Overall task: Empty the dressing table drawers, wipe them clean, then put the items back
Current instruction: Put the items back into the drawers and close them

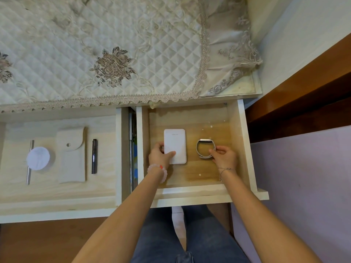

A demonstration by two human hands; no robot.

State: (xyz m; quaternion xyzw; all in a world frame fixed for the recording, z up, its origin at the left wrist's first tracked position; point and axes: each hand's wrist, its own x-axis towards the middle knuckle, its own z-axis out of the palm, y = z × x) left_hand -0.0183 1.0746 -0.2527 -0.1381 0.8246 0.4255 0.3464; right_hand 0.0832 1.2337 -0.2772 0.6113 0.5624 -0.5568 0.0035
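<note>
Both drawers stand pulled out. In the right wooden drawer [239,130], the left hand [160,155] has its grip clamped on the flat white rectangular power bank [175,143] lying on the drawer floor. Beside it, the right hand [225,156] pinches the pale looped wristwatch [204,148]. The left wooden drawer [106,186] holds a beige snap pouch [72,160], a dark pen [94,156] and a round white pad [38,158].

Bare floor of the right drawer [190,118] lies open behind power bank [175,145] and watch [205,149].
</note>
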